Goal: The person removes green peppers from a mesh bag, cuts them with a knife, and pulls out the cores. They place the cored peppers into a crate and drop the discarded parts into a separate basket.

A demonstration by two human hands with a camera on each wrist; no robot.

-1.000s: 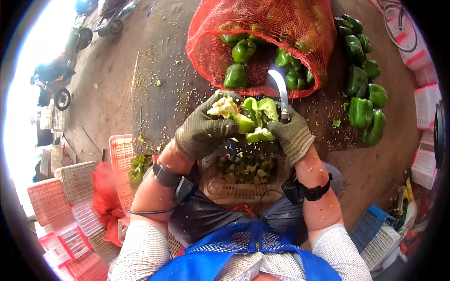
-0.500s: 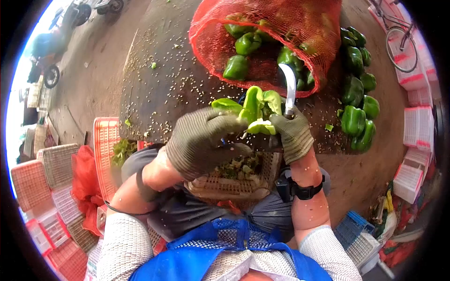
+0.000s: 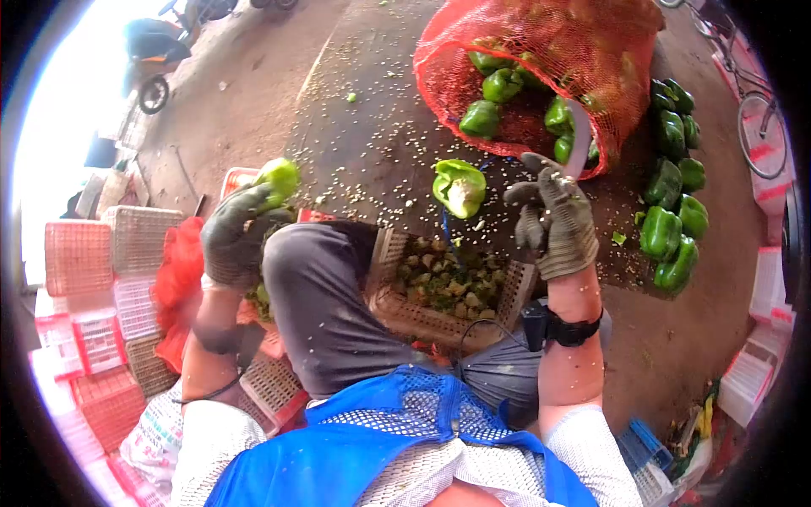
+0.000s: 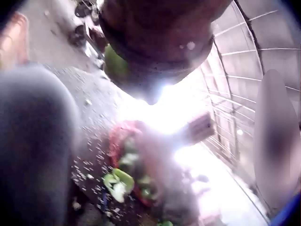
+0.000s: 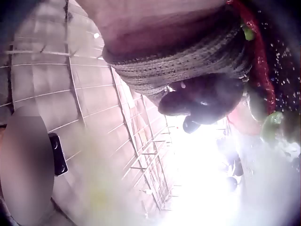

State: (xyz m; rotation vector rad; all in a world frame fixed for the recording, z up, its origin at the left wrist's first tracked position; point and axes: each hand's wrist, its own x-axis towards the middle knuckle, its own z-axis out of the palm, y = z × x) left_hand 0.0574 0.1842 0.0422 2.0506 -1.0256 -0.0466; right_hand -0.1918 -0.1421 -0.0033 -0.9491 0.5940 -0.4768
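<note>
My gloved left hand (image 3: 236, 241) is out at the left, gripping a piece of green bell pepper (image 3: 279, 182) above the side of an orange crate. In the left wrist view that green piece (image 4: 115, 63) shows partly behind the glove. My gloved right hand (image 3: 562, 221) is over the right front of the table, holding a curved knife (image 3: 579, 139) whose blade points up and away; its handle is hidden in the glove. To the left of the right hand, a cut green pepper (image 3: 460, 190) with its pale core facing up lies on the dark table (image 3: 372, 110).
A red mesh bag (image 3: 541, 25) with whole green peppers (image 3: 481, 120) lies open at the back. More peppers (image 3: 661, 232) line the table's right side. A crate (image 3: 389, 308) of pepper cores stands between my knees. Seeds litter the tabletop; stacked crates (image 3: 68, 262) stand at left.
My left hand has taken a pepper piece from the middle out to the left. The rest of the cut pepper has left my right hand and lies on the table; the knife stays in that hand.
</note>
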